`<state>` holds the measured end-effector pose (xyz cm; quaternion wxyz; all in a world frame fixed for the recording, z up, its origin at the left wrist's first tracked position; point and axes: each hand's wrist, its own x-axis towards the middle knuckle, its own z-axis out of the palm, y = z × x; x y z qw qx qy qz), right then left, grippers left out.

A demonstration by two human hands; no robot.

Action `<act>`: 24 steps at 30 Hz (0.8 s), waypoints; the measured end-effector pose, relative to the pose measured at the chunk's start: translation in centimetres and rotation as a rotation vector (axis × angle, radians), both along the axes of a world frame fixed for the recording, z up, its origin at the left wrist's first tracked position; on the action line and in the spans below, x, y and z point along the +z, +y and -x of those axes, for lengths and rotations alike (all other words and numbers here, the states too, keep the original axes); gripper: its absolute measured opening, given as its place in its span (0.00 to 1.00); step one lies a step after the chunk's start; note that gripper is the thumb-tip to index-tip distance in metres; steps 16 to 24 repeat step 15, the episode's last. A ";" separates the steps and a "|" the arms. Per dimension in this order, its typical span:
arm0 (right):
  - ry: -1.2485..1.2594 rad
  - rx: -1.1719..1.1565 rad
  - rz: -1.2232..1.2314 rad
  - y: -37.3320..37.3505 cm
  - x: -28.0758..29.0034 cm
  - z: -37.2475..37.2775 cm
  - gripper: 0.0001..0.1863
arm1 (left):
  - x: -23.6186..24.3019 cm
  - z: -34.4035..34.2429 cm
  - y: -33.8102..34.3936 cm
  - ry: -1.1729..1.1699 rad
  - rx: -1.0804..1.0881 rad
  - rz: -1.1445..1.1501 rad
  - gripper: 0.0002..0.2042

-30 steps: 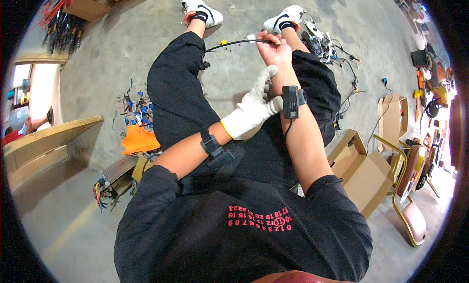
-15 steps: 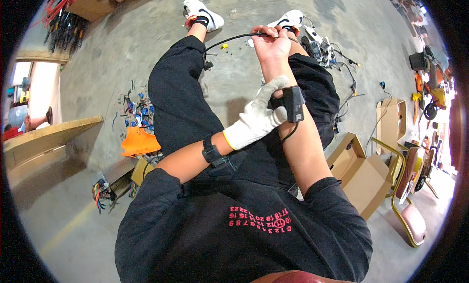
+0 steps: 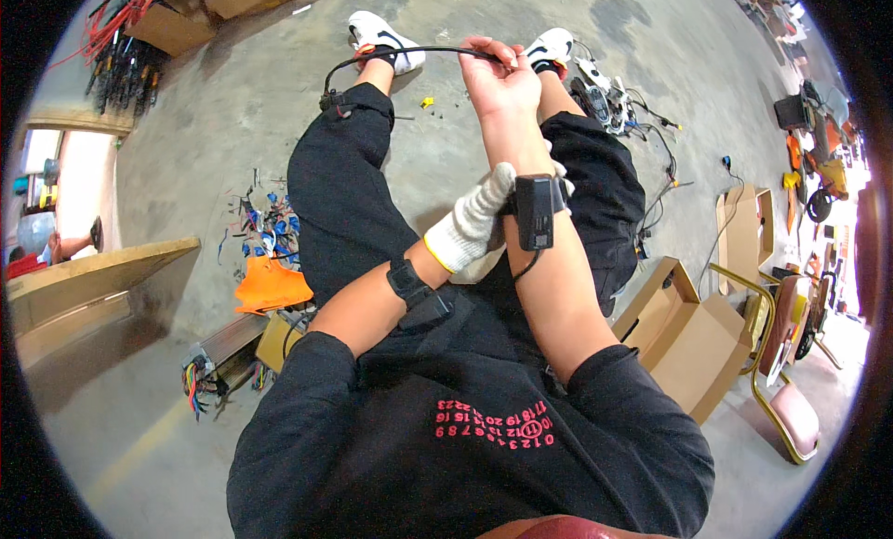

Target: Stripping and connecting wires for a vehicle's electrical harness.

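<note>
My left hand (image 3: pixel 472 221), in a white knit glove, is wrapped round my right forearm from below, its fingertips showing on the far side. A small black box-shaped device (image 3: pixel 534 209) is strapped there, with a short lead hanging from it. Bare and palm up, my right hand (image 3: pixel 502 85) pinches one end of a black cable (image 3: pixel 400 52) between thumb and fingers. The cable arcs left across my left shoe and bends down to a dark end by my left trouser leg. A black strap (image 3: pixel 406 283) circles my left wrist.
Blue and coloured wire scraps (image 3: pixel 270 218) and an orange sheet (image 3: pixel 273 286) lie on the floor left. Cabled white devices (image 3: pixel 605 97) are by my right foot. Open cardboard boxes (image 3: pixel 684 339) and a chair (image 3: pixel 796 416) stand right, a wooden bench (image 3: pixel 102 260) left.
My left hand, earlier spread over the device and forearm, has closed round the forearm. My right hand has shifted slightly left and farther out, and the cable has swung left.
</note>
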<state>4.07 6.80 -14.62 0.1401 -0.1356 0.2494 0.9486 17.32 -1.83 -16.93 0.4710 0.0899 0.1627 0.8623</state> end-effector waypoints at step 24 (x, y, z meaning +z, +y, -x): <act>0.099 -0.054 -0.260 -0.3 2.2 0.0 0.17 | 0.8 -1.4 -1.2 0.117 -0.027 0.147 0.43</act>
